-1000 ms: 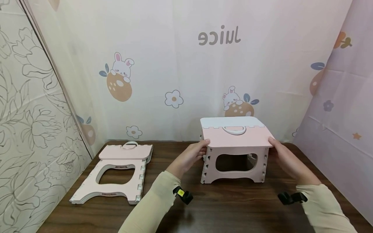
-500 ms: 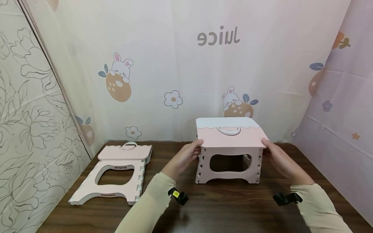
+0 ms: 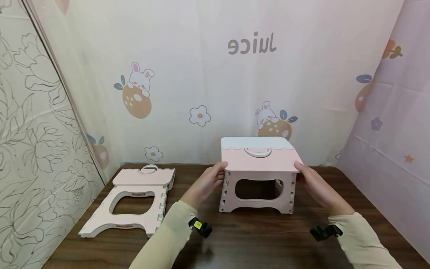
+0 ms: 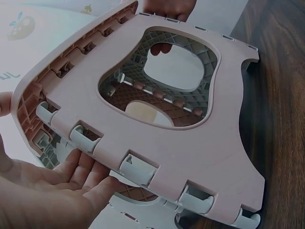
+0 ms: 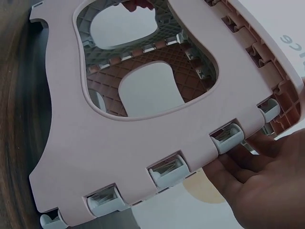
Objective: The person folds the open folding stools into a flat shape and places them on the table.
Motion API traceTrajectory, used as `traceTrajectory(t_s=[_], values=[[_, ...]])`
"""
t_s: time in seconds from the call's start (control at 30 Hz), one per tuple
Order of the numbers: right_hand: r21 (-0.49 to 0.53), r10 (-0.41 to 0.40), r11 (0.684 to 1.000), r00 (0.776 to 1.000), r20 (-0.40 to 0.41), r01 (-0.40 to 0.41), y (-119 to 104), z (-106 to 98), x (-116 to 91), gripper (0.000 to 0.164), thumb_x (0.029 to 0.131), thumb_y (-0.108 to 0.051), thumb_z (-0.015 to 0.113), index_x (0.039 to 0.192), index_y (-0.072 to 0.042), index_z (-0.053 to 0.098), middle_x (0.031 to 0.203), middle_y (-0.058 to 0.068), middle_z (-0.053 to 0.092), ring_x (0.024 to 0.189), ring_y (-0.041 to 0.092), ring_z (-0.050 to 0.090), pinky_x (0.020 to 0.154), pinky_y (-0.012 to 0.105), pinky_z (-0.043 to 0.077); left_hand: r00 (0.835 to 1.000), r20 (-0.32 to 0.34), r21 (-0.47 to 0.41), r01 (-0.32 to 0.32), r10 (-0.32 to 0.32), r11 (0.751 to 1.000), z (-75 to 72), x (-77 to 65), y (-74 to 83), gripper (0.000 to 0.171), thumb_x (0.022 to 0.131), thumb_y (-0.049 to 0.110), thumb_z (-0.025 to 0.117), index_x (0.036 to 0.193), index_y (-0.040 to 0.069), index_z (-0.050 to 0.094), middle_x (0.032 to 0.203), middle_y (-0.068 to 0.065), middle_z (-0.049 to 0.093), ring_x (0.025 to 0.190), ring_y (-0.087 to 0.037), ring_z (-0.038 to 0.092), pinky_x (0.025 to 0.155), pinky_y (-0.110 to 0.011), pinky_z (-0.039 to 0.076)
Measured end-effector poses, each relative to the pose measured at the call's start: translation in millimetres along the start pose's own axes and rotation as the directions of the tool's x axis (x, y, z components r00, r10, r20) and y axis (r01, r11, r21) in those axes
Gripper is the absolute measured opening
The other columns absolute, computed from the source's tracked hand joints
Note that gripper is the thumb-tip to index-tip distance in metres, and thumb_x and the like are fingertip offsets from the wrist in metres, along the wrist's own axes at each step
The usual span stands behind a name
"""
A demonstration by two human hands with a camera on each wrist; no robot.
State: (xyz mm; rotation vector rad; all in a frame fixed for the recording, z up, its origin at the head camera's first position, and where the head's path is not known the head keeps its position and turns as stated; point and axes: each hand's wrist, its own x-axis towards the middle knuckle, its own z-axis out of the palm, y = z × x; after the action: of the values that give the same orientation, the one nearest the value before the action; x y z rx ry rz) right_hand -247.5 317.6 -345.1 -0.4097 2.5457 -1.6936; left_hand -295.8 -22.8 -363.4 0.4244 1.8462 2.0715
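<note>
A folding step stool (image 3: 260, 160), pink with a white rear strip on its top and a white carry handle (image 3: 258, 152), stands unfolded on the dark wood table (image 3: 255, 243). My left hand (image 3: 207, 183) grips its left side, thumb on the top's front left corner and fingers curled under the edge by the white hinges. On the opposite side my right hand (image 3: 319, 188) holds it the same way, thumb at the front right corner. In the right wrist view, the fingers of that hand (image 5: 267, 181) reach behind the side panel.
A second pink folding stool (image 3: 134, 216) lies folded flat on the table's left part, its handle toward the back. A printed curtain (image 3: 201, 74) rises behind the table, with more fabric along the left and right sides.
Both hands have moved the unfolded stool leftward across the table, keeping their grip on its two sides. The folded stool has stayed in place.
</note>
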Motion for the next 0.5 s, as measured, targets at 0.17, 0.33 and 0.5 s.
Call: traceTrajectory(t_s=[0.17, 0.33, 0.5], values=[[-0.006, -0.015, 1.0, 1.0, 0.013, 0.015, -1.1, 4.7, 2.1, 0.077, 0.109, -0.051, 0.023, 0.157, 0.007, 0.005, 0.158, 0.029, 0.014, 0.143, 0.043, 0.016, 0.113, 0.059, 0.02, 1.0, 0.002, -0.022, -0.004, 0.004, 1.0, -4.3, -2.3, 0.5, 0.07, 0.1, 0.042, 0.05, 0.145, -0.01, 0.039, 0.143, -0.021, 0.045, 0.13, -0.029, 0.045, 0.114, -0.042, 0.031], [-0.005, -0.032, 0.999, 0.999, 0.02, 0.032, -1.1, 9.0, 3.9, 0.076, 0.109, -0.051, 0.023, 0.158, 0.005, 0.007, 0.159, 0.025, 0.016, 0.144, 0.041, 0.016, 0.113, 0.041, 0.027, 1.0, -0.005, -0.037, -0.021, 0.021, 0.999, -7.8, -4.1, 0.4, 0.066, 0.099, 0.039, 0.049, 0.141, -0.011, 0.041, 0.137, -0.02, 0.048, 0.124, -0.026, 0.047, 0.113, -0.042, 0.033], [-0.009, -0.026, 1.0, 1.0, 0.004, 0.026, -1.9, 15.1, 8.6, 0.078, 0.108, -0.054, 0.025, 0.158, 0.002, 0.006, 0.16, 0.024, 0.015, 0.145, 0.039, 0.016, 0.114, 0.046, 0.025, 0.999, -0.028, -0.047, -0.026, 0.025, 0.999, -11.7, -5.2, 0.0, 0.064, 0.098, 0.038, 0.049, 0.138, -0.012, 0.044, 0.131, -0.019, 0.05, 0.119, -0.025, 0.048, 0.112, -0.043, 0.034]])
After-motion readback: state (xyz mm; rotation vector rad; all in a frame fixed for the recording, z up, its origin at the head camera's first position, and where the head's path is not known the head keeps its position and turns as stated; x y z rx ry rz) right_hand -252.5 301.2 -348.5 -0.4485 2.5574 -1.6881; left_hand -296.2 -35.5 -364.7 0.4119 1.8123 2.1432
